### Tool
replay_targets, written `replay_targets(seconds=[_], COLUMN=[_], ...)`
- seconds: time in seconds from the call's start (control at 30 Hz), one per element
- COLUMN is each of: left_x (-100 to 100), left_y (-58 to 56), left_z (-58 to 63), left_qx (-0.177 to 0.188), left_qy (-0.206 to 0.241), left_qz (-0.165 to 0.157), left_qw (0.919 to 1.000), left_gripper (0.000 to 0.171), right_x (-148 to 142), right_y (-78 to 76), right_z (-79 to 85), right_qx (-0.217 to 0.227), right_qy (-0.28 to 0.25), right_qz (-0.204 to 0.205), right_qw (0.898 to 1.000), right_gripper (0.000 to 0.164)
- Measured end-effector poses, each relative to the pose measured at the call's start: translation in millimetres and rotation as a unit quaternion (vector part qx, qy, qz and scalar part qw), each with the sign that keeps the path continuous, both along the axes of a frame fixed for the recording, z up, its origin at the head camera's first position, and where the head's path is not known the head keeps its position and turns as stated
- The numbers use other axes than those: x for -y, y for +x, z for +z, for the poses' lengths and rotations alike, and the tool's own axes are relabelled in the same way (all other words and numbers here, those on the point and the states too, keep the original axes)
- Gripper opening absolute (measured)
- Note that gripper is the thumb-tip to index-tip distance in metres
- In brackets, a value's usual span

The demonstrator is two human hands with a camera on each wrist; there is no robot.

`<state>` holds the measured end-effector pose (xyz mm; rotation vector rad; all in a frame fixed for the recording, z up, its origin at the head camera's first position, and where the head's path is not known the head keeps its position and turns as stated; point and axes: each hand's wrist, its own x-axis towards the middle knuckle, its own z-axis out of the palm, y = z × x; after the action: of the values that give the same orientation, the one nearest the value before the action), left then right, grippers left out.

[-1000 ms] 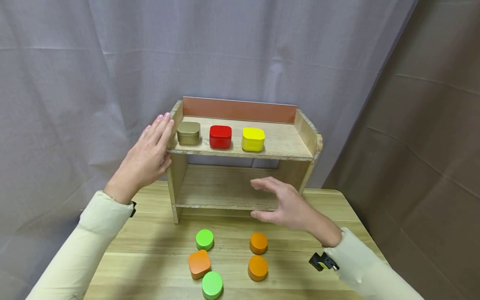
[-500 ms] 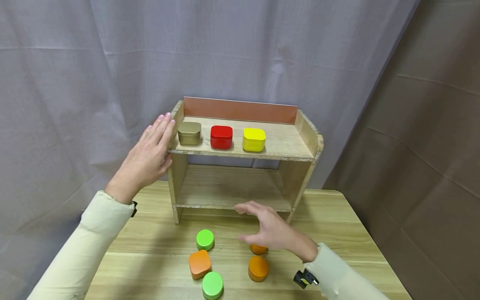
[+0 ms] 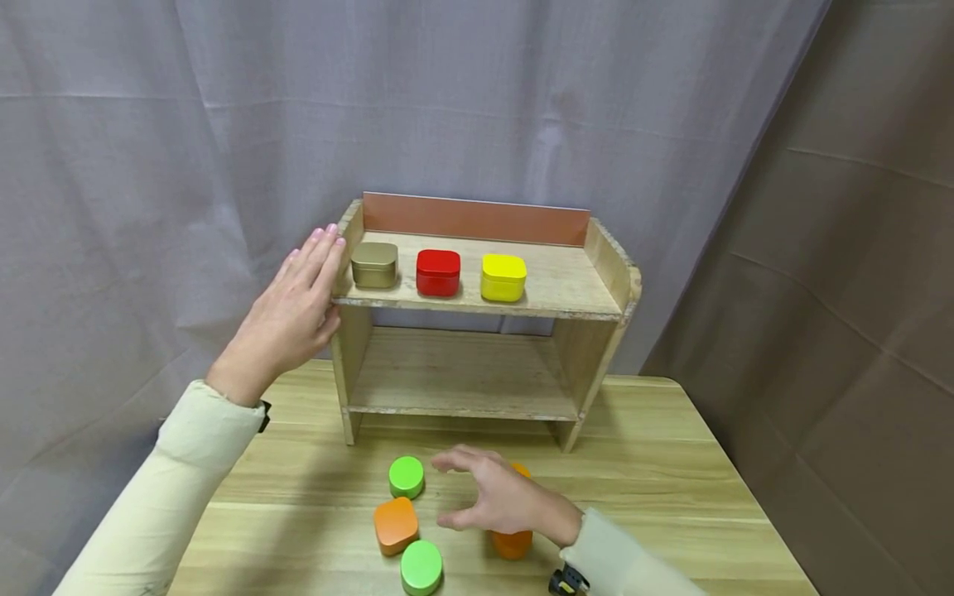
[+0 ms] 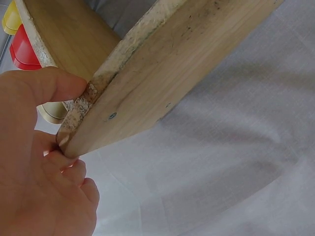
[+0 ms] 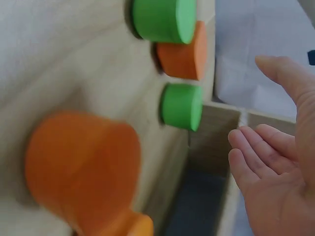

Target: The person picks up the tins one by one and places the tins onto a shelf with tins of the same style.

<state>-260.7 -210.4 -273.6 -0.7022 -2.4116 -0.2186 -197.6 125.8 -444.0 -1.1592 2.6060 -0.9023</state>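
My left hand (image 3: 286,310) holds the left side panel of a small wooden shelf (image 3: 477,372); in the left wrist view the thumb (image 4: 64,87) rests on its front edge and the fingers lie at the upper corner. Above the table, my right hand (image 3: 495,497) is spread with nothing in it, thumb apart from the fingers. It partly hides two orange round tins (image 3: 512,544). To its left stand two green round tins (image 3: 406,476) and an orange square tin (image 3: 396,524). In the right wrist view the right hand (image 5: 275,172) touches none of these.
Three rounded-square tins sit on the top board: gold (image 3: 375,265), red (image 3: 438,273) and yellow (image 3: 503,277). A brown strip (image 3: 477,219) stands along the back. Grey curtain (image 3: 462,99) hangs behind the wooden table (image 3: 656,463), with a darker cloth (image 3: 842,331) at right.
My right hand has come down from in front of the lower shelf, moving left and toward me over the orange round tins. The left hand stays at the side panel.
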Motion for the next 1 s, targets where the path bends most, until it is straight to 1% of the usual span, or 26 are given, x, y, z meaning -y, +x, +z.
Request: replay_targets(seconds=[0.23, 0.33, 0.57, 0.83, 1.0], left_x=[1, 1, 1, 1, 1], left_y=[0.6, 0.9, 0.2, -0.2, -0.6], left_z=[0.0, 0.1, -0.1, -1.0, -1.6], left_qx=[0.006, 0.006, 0.002, -0.009, -0.010], left_qy=[0.000, -0.001, -0.002, 0.000, -0.001], left_qz=[0.003, 0.003, 0.002, -0.001, -0.001], left_qw=[1.0000, 1.0000, 1.0000, 1.0000, 1.0000], left_gripper=[0.089, 0.089, 0.089, 0.089, 0.089], right_x=[14, 17, 23, 30, 35], right_y=[-0.7, -2.8, -9.9, -13.0, -14.6], right_z=[-20.7, -28.1, -43.1, -48.7, -50.0], right_qx=[0.027, 0.033, 0.067, 0.059, 0.065], right_qy=[0.007, 0.006, -0.001, 0.019, 0.021], right_qz=[-0.004, -0.004, 0.001, 0.037, 0.058], right_qw=[1.000, 0.999, 0.998, 0.997, 0.996], right_gripper=[0.071, 0.067, 0.057, 0.051, 0.056])
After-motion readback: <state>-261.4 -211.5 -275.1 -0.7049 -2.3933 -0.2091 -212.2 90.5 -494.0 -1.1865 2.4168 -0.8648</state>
